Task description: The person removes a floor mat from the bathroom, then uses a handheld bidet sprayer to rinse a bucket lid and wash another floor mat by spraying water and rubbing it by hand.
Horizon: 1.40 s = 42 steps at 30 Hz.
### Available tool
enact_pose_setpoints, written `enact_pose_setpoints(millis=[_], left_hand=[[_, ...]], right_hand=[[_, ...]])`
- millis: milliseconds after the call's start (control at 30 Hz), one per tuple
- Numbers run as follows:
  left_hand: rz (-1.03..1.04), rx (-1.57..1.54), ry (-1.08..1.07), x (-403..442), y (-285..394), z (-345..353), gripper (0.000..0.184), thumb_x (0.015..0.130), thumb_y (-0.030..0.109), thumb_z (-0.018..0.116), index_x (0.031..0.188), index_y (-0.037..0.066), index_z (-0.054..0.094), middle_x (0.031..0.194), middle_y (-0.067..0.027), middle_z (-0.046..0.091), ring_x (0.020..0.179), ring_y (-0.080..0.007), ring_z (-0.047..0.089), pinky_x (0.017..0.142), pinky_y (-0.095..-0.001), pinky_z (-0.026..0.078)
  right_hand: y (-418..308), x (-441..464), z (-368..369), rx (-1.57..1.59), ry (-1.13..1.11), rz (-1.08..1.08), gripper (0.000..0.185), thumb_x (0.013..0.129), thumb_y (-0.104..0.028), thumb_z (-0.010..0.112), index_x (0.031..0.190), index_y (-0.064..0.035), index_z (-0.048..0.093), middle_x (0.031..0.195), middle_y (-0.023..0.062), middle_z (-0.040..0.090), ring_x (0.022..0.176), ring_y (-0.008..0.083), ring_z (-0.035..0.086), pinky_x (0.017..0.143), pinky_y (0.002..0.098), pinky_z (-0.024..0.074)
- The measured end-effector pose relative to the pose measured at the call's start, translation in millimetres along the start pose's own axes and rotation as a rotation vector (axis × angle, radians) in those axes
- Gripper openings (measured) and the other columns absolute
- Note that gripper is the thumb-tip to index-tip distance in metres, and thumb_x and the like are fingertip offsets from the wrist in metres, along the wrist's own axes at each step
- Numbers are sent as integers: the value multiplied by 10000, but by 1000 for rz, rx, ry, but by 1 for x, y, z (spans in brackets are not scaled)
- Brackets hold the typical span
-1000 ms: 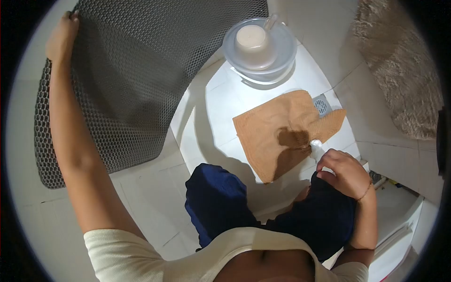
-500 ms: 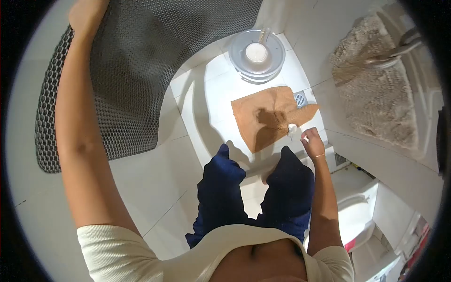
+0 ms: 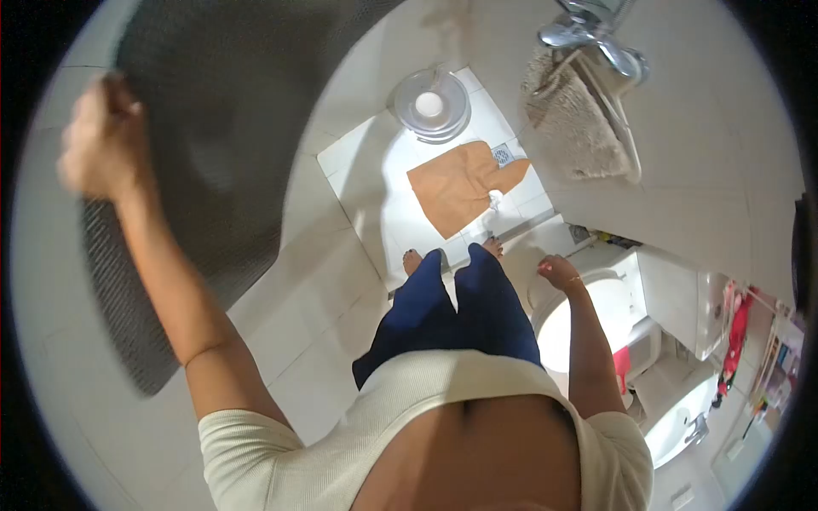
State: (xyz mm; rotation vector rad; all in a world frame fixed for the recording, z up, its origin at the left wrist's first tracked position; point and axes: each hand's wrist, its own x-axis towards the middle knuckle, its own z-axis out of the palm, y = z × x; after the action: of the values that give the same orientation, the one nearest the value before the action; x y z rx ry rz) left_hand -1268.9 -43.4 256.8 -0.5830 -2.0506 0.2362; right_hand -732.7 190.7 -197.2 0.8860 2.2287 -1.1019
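Observation:
My left hand [image 3: 104, 140] is raised at the far left, closed on the edge of a large dark grey mesh mat [image 3: 209, 162]. The mat hangs in a curve beside my arm, its top running out of view, and is blurred by motion. My right hand [image 3: 560, 272] hangs low beside my right leg with its fingers curled and nothing visible in them. Nearest below it is the white toilet [image 3: 588, 328]. On the tiles ahead lies an orange-brown cloth [image 3: 456, 183], with a small white thing [image 3: 495, 199] at its edge.
A round translucent tub [image 3: 405, 98] with a white round item [image 3: 429, 105] stands in the far corner. A beige shaggy mat [image 3: 571, 119] hangs on a rack below a chrome tap [image 3: 596, 38]. A floor drain [image 3: 503, 155] borders the cloth. A washbasin [image 3: 682, 422] is at lower right.
My left hand has come down into full view with the mat, which has swung lower. My right hand has drawn back from near the cloth, fingers curling more. The view has risen and tilted.

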Motion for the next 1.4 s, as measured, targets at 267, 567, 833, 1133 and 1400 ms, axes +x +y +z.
enact_pose_setpoints(millis=[267, 567, 833, 1133, 1400], left_hand=[[156, -87, 93, -45, -36, -37, 179, 841, 308, 572, 920, 162, 638, 845, -10, 666, 752, -188, 619, 674, -322, 454], [409, -406, -286, -53, -20, -123, 286, 884, 314, 507, 1030, 87, 602, 912, -129, 639, 854, -307, 602, 745, -391, 462], [577, -495, -389, -99, -6, -217, 223, 864, 255, 534, 975, 80, 618, 785, -110, 639, 753, -291, 602, 708, -382, 465], [938, -660, -440, -134, -23, -357, 327, 890, 220, 524, 1099, -28, 562, 1040, -190, 597, 957, -330, 571, 844, -384, 438], [755, -716, -297, -129, -46, -541, 459, 879, 376, 508, 1168, 21, 546, 1115, -156, 588, 1037, -286, 559, 900, -372, 422]], right_hand=[[23, -136, -23, 252, 559, 162, 250, 796, -215, 583, 980, -51, 617, 979, 169, 588, 894, 325, 580, 787, 383, 463], [-3, -271, 139, 391, 562, 407, 258, 804, -231, 612, 1001, -66, 628, 938, 155, 616, 852, 288, 600, 788, 358, 471], [28, -361, 314, 713, 427, 702, 331, 786, -310, 611, 1008, -68, 644, 993, 165, 637, 946, 304, 600, 831, 377, 467], [88, -477, 400, 772, 727, 761, 301, 830, -260, 585, 1031, -38, 612, 969, 156, 641, 916, 258, 606, 806, 344, 462], [120, -552, 534, 1164, 838, 1039, 315, 796, -274, 599, 1030, -62, 615, 1011, 142, 636, 966, 275, 593, 838, 362, 455]])
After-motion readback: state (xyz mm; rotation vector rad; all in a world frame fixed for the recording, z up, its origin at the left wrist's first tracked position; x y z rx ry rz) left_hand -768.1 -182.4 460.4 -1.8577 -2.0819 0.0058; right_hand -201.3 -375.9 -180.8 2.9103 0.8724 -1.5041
